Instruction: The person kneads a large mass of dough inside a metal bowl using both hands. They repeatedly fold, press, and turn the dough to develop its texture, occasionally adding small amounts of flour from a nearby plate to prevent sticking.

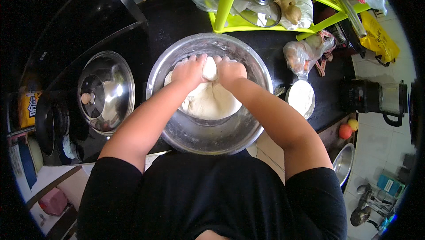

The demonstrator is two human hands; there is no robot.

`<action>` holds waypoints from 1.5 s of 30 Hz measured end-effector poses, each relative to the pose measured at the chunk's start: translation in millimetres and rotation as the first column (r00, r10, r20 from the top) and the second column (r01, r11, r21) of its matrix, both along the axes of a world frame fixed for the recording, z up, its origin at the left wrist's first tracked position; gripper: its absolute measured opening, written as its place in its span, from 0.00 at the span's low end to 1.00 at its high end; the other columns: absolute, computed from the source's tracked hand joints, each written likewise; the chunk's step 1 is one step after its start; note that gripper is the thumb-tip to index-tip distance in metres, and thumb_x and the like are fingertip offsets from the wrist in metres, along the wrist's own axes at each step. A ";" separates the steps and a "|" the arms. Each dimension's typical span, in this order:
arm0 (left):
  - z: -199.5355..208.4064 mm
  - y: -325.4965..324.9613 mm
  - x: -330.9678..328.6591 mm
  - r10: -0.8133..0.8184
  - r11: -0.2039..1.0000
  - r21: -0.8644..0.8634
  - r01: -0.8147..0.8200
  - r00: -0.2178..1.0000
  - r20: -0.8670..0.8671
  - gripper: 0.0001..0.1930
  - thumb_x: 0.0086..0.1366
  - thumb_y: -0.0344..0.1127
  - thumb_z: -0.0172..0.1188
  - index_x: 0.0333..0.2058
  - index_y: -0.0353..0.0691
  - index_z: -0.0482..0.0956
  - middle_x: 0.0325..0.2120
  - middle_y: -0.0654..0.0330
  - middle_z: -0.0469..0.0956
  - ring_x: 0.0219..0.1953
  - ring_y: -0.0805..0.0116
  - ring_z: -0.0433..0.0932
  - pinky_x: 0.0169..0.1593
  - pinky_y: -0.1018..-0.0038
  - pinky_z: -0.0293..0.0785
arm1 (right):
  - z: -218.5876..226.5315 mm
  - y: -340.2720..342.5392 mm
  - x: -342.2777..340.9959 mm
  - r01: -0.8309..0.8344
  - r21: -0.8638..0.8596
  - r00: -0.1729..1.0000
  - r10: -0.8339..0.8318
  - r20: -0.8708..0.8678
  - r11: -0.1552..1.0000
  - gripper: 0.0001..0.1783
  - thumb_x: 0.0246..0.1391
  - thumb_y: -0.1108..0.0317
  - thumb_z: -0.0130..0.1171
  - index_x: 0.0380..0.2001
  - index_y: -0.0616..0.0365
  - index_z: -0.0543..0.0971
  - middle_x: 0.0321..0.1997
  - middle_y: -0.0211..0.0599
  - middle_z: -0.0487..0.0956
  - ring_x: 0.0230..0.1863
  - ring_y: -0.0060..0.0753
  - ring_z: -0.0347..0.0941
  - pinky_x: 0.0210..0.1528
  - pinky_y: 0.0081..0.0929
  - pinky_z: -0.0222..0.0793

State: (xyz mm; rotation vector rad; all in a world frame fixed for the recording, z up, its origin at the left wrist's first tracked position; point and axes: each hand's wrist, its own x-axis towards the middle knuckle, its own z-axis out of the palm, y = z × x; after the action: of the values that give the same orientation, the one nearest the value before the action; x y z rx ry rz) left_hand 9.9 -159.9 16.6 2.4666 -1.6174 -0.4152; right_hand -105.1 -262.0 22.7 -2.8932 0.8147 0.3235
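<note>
A large steel bowl (211, 139) stands at the counter's near edge, in front of my body. Inside it lies a mass of pale dough (210, 102), with floury smears on the bowl's wall. My left hand (189, 70) and my right hand (229, 69) are side by side over the dough's far part. Both have their fingers curled into it, and a rounded lump bulges up between them. The fingertips are mostly hidden. To the right of the bowl, a round container of white powder (301, 98) stands close by.
Left of the bowl lies a shiny domed lid (107, 91). Behind rises a green rack (265, 28) holding a glass lid (261, 9) and ginger (289, 9). Plastic bags of produce (305, 56) sit at right, with a blender (376, 98) farther out.
</note>
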 end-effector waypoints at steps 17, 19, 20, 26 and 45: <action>35.4 101.7 -84.9 -0.201 0.979 0.027 0.200 0.977 0.065 0.48 0.35 0.49 0.72 0.56 0.41 0.60 0.54 0.51 0.63 0.57 0.50 0.61 0.56 0.48 0.57 | 62.2 103.9 -84.3 -0.041 0.185 0.981 0.075 -0.180 0.982 0.56 0.38 0.43 0.64 0.64 0.56 0.49 0.65 0.56 0.50 0.68 0.58 0.40 0.64 0.58 0.40; 33.3 95.0 -83.7 -0.234 0.972 0.019 0.235 0.955 0.180 0.43 0.38 0.45 0.70 0.55 0.40 0.62 0.51 0.51 0.66 0.54 0.50 0.65 0.54 0.50 0.60 | 26.1 107.9 -89.9 -0.138 -0.079 0.982 0.126 -0.139 0.987 0.52 0.44 0.44 0.58 0.64 0.61 0.48 0.64 0.55 0.53 0.66 0.60 0.45 0.61 0.61 0.45; 27.4 89.8 -78.8 -0.218 0.975 0.003 0.221 0.957 0.190 0.42 0.39 0.44 0.69 0.55 0.40 0.63 0.50 0.51 0.66 0.53 0.50 0.65 0.53 0.50 0.61 | 23.6 103.8 -84.3 -0.124 -0.061 0.985 0.116 -0.132 0.990 0.52 0.44 0.43 0.58 0.64 0.61 0.48 0.64 0.55 0.54 0.65 0.59 0.47 0.61 0.61 0.47; 12.8 28.7 -30.0 -0.176 0.980 0.105 0.168 0.982 0.070 0.42 0.38 0.46 0.72 0.52 0.39 0.63 0.45 0.52 0.71 0.46 0.54 0.74 0.47 0.63 0.71 | 8.8 37.6 -29.0 -0.077 0.098 0.995 0.083 -0.054 0.992 0.39 0.47 0.48 0.56 0.58 0.58 0.60 0.53 0.50 0.68 0.54 0.49 0.67 0.51 0.49 0.64; 75.4 88.1 -56.9 -0.158 0.937 0.292 0.192 0.978 -0.135 0.55 0.33 0.54 0.74 0.61 0.46 0.55 0.59 0.45 0.54 0.60 0.47 0.56 0.60 0.54 0.54 | 90.1 57.9 -85.6 -0.101 0.341 0.979 0.155 -0.135 0.935 0.61 0.33 0.40 0.67 0.66 0.52 0.47 0.66 0.55 0.51 0.68 0.57 0.43 0.67 0.52 0.37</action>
State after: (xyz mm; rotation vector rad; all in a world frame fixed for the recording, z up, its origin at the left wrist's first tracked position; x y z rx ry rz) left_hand -47.0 -71.8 92.0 2.4579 -1.8556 -0.8711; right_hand -190.7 -204.2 112.8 -2.6285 0.5282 0.6468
